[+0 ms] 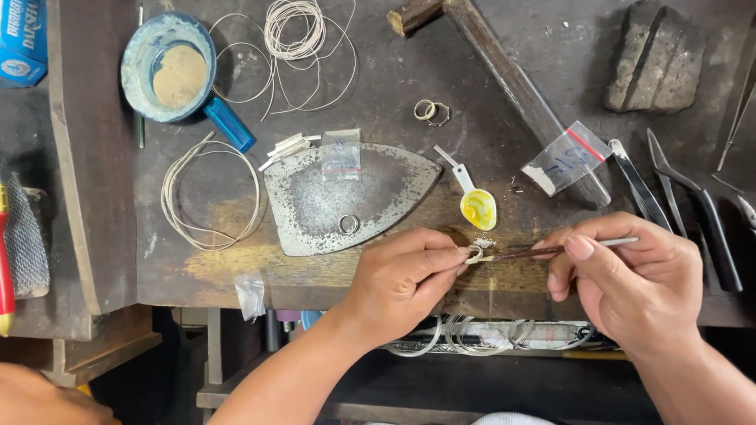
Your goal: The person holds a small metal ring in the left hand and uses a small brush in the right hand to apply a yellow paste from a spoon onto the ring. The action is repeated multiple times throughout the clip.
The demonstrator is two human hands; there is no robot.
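My left hand (402, 275) pinches a small silver ring (475, 253) between thumb and forefinger at the front edge of the dark workbench (441, 79). My right hand (630, 275) holds a thin brush-like tool (551, 250) level, its tip touching the ring. A little white powder (483, 243) lies just behind the ring. A yellow spoon (476, 205) rests a short way beyond it.
A flat iron-shaped metal plate (346, 197) carries another ring (348, 224) and a small clear bag (340, 155). Wire coils (209, 193), a blue cup (169, 71), two rings (432, 112), pliers (701, 208), tweezers (636, 185), a wooden bar (520, 86) and a dark block (657, 59) lie around.
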